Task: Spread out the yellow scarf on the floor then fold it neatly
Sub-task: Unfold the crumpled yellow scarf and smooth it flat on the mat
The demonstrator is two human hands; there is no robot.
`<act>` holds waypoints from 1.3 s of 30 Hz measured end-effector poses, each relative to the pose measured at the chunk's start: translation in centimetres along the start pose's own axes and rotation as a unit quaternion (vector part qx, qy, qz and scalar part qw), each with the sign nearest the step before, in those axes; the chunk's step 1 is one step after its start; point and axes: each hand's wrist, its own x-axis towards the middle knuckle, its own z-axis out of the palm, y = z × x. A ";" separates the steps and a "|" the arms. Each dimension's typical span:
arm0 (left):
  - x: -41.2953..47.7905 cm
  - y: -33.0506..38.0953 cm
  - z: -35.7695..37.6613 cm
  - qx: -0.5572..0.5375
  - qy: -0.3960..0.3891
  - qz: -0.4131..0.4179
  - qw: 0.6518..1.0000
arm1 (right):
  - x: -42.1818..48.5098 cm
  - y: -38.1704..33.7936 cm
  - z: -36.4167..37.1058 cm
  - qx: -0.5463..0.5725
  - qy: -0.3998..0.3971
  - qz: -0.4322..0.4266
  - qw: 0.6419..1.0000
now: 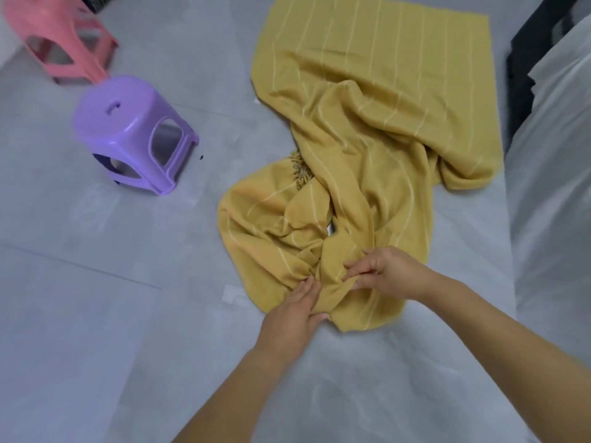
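Note:
The yellow scarf [367, 123] with thin pale stripes lies on the grey tiled floor [96, 282]. Its far part is flat; its near part is bunched and twisted, with a bit of fringe showing in the middle. My left hand [294, 310] grips a fold at the scarf's near edge, thumb tucked into the cloth. My right hand [383, 273] pinches a ridge of fabric just to the right of it. Both hands sit close together on the crumpled near end.
A purple plastic stool [131, 129] stands on the floor to the left, and a pink stool [60, 36] behind it. White sheeting [553, 187] and a dark frame [524, 75] run along the right side.

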 end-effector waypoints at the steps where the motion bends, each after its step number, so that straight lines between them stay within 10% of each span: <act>1: -0.1 -0.1 -0.7 -0.010 -0.007 0.001 1.000 | 0.4 -0.6 -0.7 -0.004 -0.025 0.004 1.000; 26: -11.9 -2.7 -20.6 -0.196 0.186 -0.045 0.962 | 8.3 -23.5 -6.0 0.047 -0.055 -0.072 0.995; 39: -20.8 -4.6 -25.3 -0.199 0.222 -0.128 0.946 | 10.0 -33.7 1.6 -0.049 -0.256 -0.078 0.962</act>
